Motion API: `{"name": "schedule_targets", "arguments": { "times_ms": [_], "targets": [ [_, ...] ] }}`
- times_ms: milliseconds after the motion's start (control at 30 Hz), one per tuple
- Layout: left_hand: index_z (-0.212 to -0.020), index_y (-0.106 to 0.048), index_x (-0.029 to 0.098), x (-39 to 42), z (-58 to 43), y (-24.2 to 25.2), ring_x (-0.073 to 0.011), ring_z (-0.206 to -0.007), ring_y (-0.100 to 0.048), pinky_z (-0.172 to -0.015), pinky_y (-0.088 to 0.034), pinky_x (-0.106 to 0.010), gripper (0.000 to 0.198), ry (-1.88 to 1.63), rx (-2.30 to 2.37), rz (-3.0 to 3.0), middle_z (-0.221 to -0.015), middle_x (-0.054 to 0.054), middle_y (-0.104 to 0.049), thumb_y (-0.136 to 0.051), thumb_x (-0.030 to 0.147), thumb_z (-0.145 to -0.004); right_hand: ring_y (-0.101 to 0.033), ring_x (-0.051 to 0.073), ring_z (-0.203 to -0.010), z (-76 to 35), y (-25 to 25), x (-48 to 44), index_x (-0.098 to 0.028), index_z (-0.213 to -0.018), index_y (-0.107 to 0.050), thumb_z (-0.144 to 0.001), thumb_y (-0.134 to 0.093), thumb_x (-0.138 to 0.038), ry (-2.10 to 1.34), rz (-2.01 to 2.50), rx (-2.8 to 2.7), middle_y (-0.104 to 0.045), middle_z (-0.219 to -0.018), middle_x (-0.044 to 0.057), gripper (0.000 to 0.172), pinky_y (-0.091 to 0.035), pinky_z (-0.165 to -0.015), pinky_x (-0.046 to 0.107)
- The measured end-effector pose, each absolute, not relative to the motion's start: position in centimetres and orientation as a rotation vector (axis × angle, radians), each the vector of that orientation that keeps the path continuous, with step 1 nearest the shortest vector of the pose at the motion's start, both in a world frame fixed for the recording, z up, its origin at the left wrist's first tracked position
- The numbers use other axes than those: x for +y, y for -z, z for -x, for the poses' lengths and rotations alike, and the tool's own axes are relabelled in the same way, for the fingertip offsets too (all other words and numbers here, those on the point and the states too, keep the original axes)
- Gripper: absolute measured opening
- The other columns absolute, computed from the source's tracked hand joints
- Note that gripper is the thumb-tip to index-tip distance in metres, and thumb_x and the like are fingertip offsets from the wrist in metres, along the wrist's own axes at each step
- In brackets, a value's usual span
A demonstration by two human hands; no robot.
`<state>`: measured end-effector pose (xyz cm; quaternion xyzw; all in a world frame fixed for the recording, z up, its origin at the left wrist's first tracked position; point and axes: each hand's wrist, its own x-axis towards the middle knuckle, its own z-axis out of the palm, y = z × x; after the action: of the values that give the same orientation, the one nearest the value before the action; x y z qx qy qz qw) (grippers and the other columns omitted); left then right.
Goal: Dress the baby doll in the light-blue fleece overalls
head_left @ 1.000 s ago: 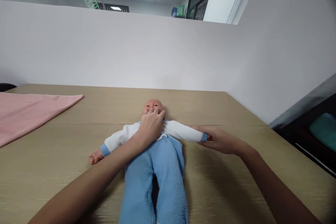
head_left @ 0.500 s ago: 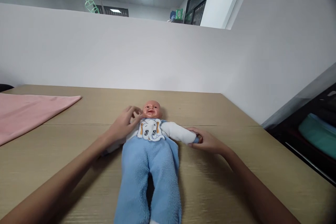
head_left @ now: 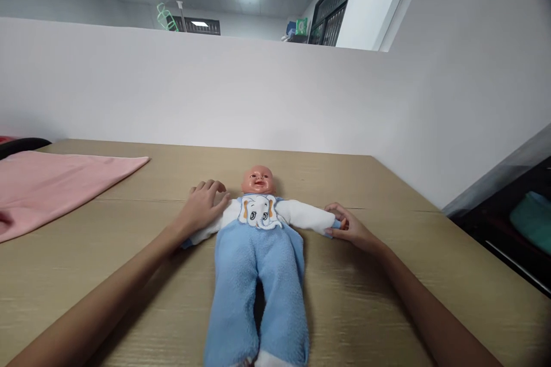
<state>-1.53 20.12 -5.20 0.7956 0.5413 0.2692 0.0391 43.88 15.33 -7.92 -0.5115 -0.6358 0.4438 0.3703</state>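
A baby doll (head_left: 258, 252) lies on its back on the table, its head at the far end. It wears blue fleece overalls with an elephant face on the bib and a white long-sleeved top with blue cuffs. At the right, my right hand (head_left: 350, 230) is closed around the cuff and small hand of the doll's outstretched arm (head_left: 312, 216). My left hand (head_left: 202, 205) rests over the other white sleeve, fingers curved and apart from the thumb, which touches the sleeve near the shoulder. Part of that sleeve is hidden beneath my hand and wrist.
A pink cloth (head_left: 64, 178) lies on the left of the wooden table (head_left: 150, 292). Behind the table stands a white partition wall (head_left: 193, 86). To the right, beyond the table edge, a dark shelf or cart holds a green folded item (head_left: 534, 221).
My left hand has drawn away from the doll's head toward the left, along the sleeve. My right hand keeps hold of the other cuff. The whole view has shifted slightly.
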Motion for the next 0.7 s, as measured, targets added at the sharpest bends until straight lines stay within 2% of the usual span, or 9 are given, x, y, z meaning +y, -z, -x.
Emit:
{"name": "schedule_targets", "arguments": {
  "times_ms": [100, 200, 233, 300, 367, 433, 533, 633, 700],
  "targets": [
    [-0.114, -0.065, 0.021, 18.4, -0.3, 3.5, -0.0348, -0.118, -0.061, -0.108, -0.045, -0.053, 0.039, -0.913, 1.537, -2.438, -0.121, -0.013, -0.070, -0.045, 0.054, -0.107, -0.048, 0.013, -0.061, -44.6, 7.1, 15.3, -0.026, -0.116, -0.057, -0.068, -0.092, -0.056, -1.069, 1.313, -1.527, -0.061, -0.076, -0.006, 0.067, -0.036, -0.057, 0.025],
    [-0.120, -0.062, 0.024, 16.4, -3.6, 1.9, -0.0303, -0.123, -0.059, -0.108, -0.047, -0.046, 0.035, -0.957, 1.304, -2.398, -0.125, -0.009, -0.067, -0.050, 0.055, -0.108, -0.043, 0.014, -0.058, -44.9, 5.4, 15.0, -0.026, -0.122, -0.063, -0.070, -0.093, -0.057, -0.967, 1.371, -1.403, -0.041, -0.060, -0.011, 0.067, -0.036, -0.057, 0.026],
    [-0.120, -0.062, 0.025, 15.8, -4.9, 1.5, -0.0302, -0.124, -0.059, -0.107, -0.047, -0.046, 0.035, -0.931, 1.260, -2.399, -0.126, -0.009, -0.067, -0.052, 0.056, -0.107, -0.045, 0.015, -0.060, -44.9, 4.6, 14.9, -0.026, -0.123, -0.065, -0.070, -0.093, -0.057, -0.965, 1.373, -1.373, -0.041, -0.060, -0.011, 0.067, -0.039, -0.059, 0.026],
    [-0.124, -0.061, 0.025, 14.9, -7.5, 1.1, -0.0323, -0.126, -0.059, -0.107, -0.048, -0.048, 0.040, -0.874, 1.221, -2.430, -0.130, -0.010, -0.065, -0.057, 0.060, -0.104, -0.057, 0.018, -0.072, -44.4, 3.0, 14.6, -0.025, -0.120, -0.068, -0.071, -0.092, -0.060, -0.990, 1.309, -1.321, -0.056, -0.072, -0.005, 0.065, -0.049, -0.068, 0.030],
    [-0.131, -0.059, 0.025, 14.5, -9.9, 1.2, -0.0360, -0.130, -0.057, -0.108, -0.048, -0.051, 0.050, -0.819, 1.211, -2.491, -0.136, -0.013, -0.063, -0.063, 0.063, -0.100, -0.064, 0.023, -0.087, -43.4, 1.5, 14.4, -0.022, -0.111, -0.071, -0.072, -0.090, -0.063, -0.984, 1.239, -1.279, -0.068, -0.094, 0.003, 0.059, -0.057, -0.079, 0.036],
    [-0.141, -0.054, 0.024, 14.6, -12.2, 1.3, -0.0395, -0.134, -0.055, -0.110, -0.046, -0.055, 0.065, -0.808, 1.221, -2.546, -0.140, -0.016, -0.061, -0.068, 0.067, -0.095, -0.067, 0.026, -0.094, -41.6, 0.2, 14.2, -0.021, -0.103, -0.072, -0.074, -0.088, -0.063, -0.906, 1.217, -1.282, -0.072, -0.105, 0.007, 0.054, -0.059, -0.083, 0.038],
    [-0.149, -0.048, 0.024, 15.5, -14.8, 1.6, -0.0407, -0.137, -0.053, -0.115, -0.038, -0.061, 0.076, -0.910, 1.261, -2.560, -0.143, -0.017, -0.061, -0.071, 0.069, -0.092, -0.071, 0.027, -0.099, -38.0, -1.4, 13.6, -0.022, -0.106, -0.070, -0.083, -0.083, -0.054, -0.700, 1.149, -1.425, -0.075, -0.110, 0.007, 0.042, -0.060, -0.089, 0.039],
    [-0.145, -0.055, 0.024, 17.1, -16.3, 1.8, -0.0403, -0.135, -0.055, -0.118, -0.033, -0.063, 0.061, -1.064, 1.260, -2.455, -0.142, -0.016, -0.065, -0.073, 0.052, -0.094, -0.073, 0.026, -0.097, -34.0, -2.7, 12.6, -0.024, -0.107, -0.070, -0.091, -0.075, -0.038, -0.316, 1.161, -1.701, -0.077, -0.109, 0.007, 0.022, -0.058, -0.090, 0.038],
    [-0.129, -0.067, 0.020, 18.3, -16.5, 2.0, -0.0390, -0.131, -0.059, -0.118, -0.035, -0.059, 0.038, -1.201, 1.187, -2.286, -0.134, -0.016, -0.070, -0.069, 0.035, -0.093, -0.073, 0.027, -0.098, -32.0, -3.2, 12.0, -0.026, -0.114, -0.070, -0.091, -0.074, -0.031, -0.105, 1.165, -1.812, -0.077, -0.111, 0.007, 0.024, -0.057, -0.089, 0.039]
  ]
}}
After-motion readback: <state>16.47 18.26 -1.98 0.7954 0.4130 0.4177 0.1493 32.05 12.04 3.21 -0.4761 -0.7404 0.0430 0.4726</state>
